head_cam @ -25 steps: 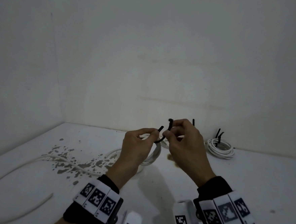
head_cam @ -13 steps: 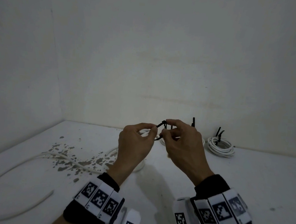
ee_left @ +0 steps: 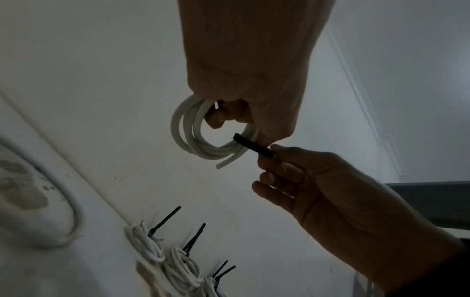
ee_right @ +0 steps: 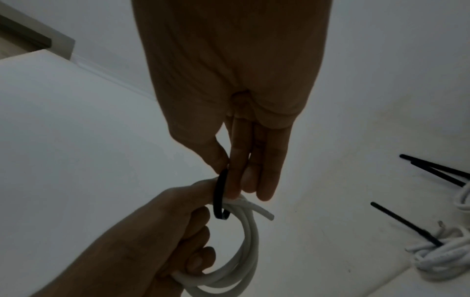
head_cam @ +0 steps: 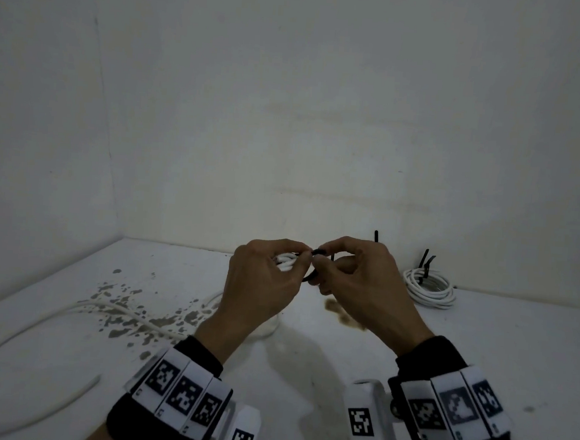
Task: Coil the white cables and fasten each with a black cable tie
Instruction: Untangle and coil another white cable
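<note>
My left hand point(head_cam: 293, 258) grips a small coil of white cable point(ee_left: 183, 132) in the air above the table; in the head view only a bit of the coil point(head_cam: 286, 259) shows between the fingers. A black cable tie point(ee_right: 220, 193) curves round the coil's strands. My right hand point(head_cam: 327, 256) pinches the tie point(ee_left: 254, 147) between thumb and forefinger, right against the left fingertips. The tie's loop point(head_cam: 312, 274) hangs just below the two thumbs. Whether its tip is through the head is hidden.
Tied white coils point(head_cam: 430, 286) with black tie tails sticking up lie at the back right by the wall, also in the wrist views point(ee_left: 183, 269) point(ee_right: 437, 259). A long loose white cable point(head_cam: 34, 322) runs across the stained left of the table point(head_cam: 478, 353).
The tie's two ends, apart and pointing up a second ago, have been brought together into a loop. Both hands have moved closer and slightly up.
</note>
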`<state>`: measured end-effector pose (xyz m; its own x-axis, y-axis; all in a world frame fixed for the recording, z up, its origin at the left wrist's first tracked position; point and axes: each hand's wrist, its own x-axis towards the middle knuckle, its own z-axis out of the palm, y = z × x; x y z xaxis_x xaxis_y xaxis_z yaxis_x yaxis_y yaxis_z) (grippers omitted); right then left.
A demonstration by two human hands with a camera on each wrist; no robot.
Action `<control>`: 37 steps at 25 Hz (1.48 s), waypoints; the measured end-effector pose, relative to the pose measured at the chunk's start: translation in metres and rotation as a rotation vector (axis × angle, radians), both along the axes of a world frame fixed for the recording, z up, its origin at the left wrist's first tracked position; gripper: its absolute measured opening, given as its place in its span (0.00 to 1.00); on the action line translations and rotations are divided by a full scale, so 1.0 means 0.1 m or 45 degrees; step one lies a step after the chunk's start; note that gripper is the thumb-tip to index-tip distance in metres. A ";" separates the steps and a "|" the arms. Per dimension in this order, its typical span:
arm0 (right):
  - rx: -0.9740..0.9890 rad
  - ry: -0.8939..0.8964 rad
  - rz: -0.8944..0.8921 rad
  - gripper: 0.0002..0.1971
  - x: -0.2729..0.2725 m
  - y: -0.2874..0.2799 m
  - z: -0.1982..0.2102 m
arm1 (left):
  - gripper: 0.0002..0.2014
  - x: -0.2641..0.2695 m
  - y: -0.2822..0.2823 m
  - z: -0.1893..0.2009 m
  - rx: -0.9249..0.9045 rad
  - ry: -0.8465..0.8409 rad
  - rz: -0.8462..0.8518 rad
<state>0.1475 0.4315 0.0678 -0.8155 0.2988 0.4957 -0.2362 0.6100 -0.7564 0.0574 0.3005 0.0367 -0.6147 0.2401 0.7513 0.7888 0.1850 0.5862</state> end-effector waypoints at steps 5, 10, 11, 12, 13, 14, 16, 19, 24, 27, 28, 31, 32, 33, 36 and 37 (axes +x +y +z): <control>-0.288 0.080 0.207 0.08 0.08 0.03 0.02 | 0.05 0.01 -0.10 0.14 -0.059 -0.186 -0.350; 0.671 0.101 -0.203 0.14 0.00 0.08 -0.07 | 0.06 -0.01 0.00 0.04 0.007 -0.226 -0.173; 0.791 0.025 -0.216 0.13 0.01 0.09 -0.10 | 0.07 -0.04 0.01 0.03 0.048 -0.242 -0.150; 0.891 -0.039 -0.222 0.11 0.05 0.07 -0.12 | 0.08 -0.06 0.01 0.03 0.073 -0.238 -0.135; 0.963 -0.070 -0.211 0.10 0.08 0.05 -0.14 | 0.08 -0.09 0.01 0.01 0.076 -0.211 -0.110; 0.988 -0.069 -0.166 0.09 0.09 0.02 -0.16 | 0.08 -0.10 0.02 0.00 0.062 -0.174 -0.075; 0.989 -0.049 -0.043 0.09 0.11 -0.04 -0.17 | 0.07 -0.11 0.03 -0.05 0.042 -0.100 -0.022; 1.025 -0.110 0.055 0.12 0.20 -0.09 -0.14 | 0.07 -0.11 0.02 -0.15 0.056 -0.033 0.002; 0.270 -0.310 0.205 0.19 0.45 -0.06 0.12 | 0.08 -0.08 -0.06 -0.12 0.167 -0.167 -0.217; -0.265 -0.243 0.300 0.21 0.56 -0.08 0.27 | 0.08 0.00 -0.08 -0.05 0.198 -0.252 -0.332; -0.340 -0.222 0.335 0.21 0.57 -0.09 0.29 | 0.08 0.01 -0.09 -0.05 0.197 -0.264 -0.340; -0.124 -0.295 0.449 0.20 0.59 -0.21 0.22 | 0.08 -0.01 -0.10 -0.06 0.270 -0.227 -0.292; 0.086 -0.320 0.432 0.20 0.58 -0.29 0.16 | 0.09 0.02 -0.10 -0.06 0.290 -0.239 -0.271; 0.271 -0.336 0.407 0.19 0.60 -0.37 0.11 | 0.09 0.04 -0.08 -0.06 0.303 -0.271 -0.259; 0.304 -0.381 0.397 0.19 0.64 -0.37 0.12 | 0.11 0.07 -0.13 -0.10 0.296 -0.476 -0.293; 0.190 -0.392 0.394 0.20 0.64 -0.32 0.18 | 0.11 0.08 -0.17 -0.11 0.289 -0.596 -0.347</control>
<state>0.2111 0.4000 0.0861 -0.9711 -0.0379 0.2357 -0.2024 0.6538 -0.7291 0.0654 0.2839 0.0254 -0.8319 0.3012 0.4660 0.4380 -0.1590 0.8848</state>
